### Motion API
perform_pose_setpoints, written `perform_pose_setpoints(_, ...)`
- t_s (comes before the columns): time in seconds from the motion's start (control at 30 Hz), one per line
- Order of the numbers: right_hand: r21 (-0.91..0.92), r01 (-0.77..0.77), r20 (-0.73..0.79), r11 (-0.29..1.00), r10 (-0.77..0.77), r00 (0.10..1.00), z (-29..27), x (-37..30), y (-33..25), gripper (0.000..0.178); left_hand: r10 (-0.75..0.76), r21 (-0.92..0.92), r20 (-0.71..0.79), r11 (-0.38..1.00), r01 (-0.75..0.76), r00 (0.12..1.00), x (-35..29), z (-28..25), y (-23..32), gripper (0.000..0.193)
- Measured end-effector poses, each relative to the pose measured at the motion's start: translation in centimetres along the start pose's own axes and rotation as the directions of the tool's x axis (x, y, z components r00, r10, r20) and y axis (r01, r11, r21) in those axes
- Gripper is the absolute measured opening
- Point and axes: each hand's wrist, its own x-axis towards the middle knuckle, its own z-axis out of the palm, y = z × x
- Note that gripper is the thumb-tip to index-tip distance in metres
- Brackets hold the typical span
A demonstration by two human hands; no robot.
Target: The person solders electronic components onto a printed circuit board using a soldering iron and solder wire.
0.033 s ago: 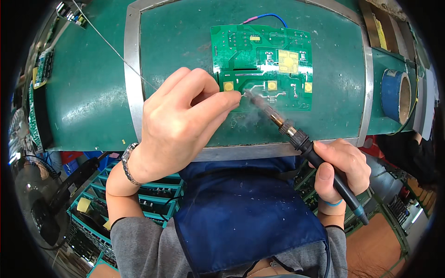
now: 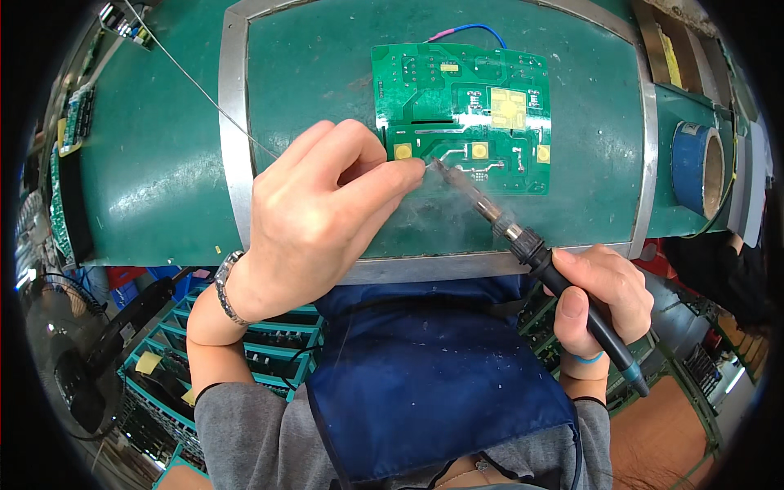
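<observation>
A green circuit board (image 2: 433, 98) with yellow round pads lies on the green work surface, a blue and pink wire (image 2: 478, 26) at its far edge. My left hand (image 2: 314, 200) is closed at the board's near left part, thumb and finger pinching thin solder wire (image 2: 192, 79) that runs in from the far left. In my right hand (image 2: 604, 298) is a black soldering iron (image 2: 535, 253), held like a pen. Its tip meets the board just right of my left fingertips, and thin smoke drifts around it.
A metal frame (image 2: 237, 122) edges the work surface. At the right stands a blue roll (image 2: 694, 170). Teal racks (image 2: 167, 335) holding boards are below left, and more boards (image 2: 77, 118) stand at the far left. A dark-clothed person (image 2: 710, 273) is at the right.
Both hands stay nearly in place. The smoke around the iron's tip has shifted and spread toward its shaft.
</observation>
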Motion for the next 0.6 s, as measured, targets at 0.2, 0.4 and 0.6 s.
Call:
perform_pose_setpoints(0.2, -0.007, 0.015, 0.013, 1.000, -0.015, 1.000, 0.0, 0.2, -0.4, 0.018, -0.044, -0.073, -0.054, 0.997, 0.040, 0.998, -0.1, 0.1, 0.3, 0.028)
perform_pose_setpoints(0.4, 0.014, 0.057, 0.099, 0.998, -0.058, 0.993, -0.6, 0.6, -0.6, 0.022, -0.031, 0.059, -0.044, 0.998, 0.033, 0.999, -0.3, -1.6, 0.4, 0.030)
perform_pose_setpoints(0.6, -0.041, 0.157, 0.075, 0.987, -0.154, 0.985, -0.5, 1.1, -1.2, 0.024, -0.046, -0.224, 0.214, 0.970, 0.095, 0.976, -1.6, -2.1, 2.1, 0.030)
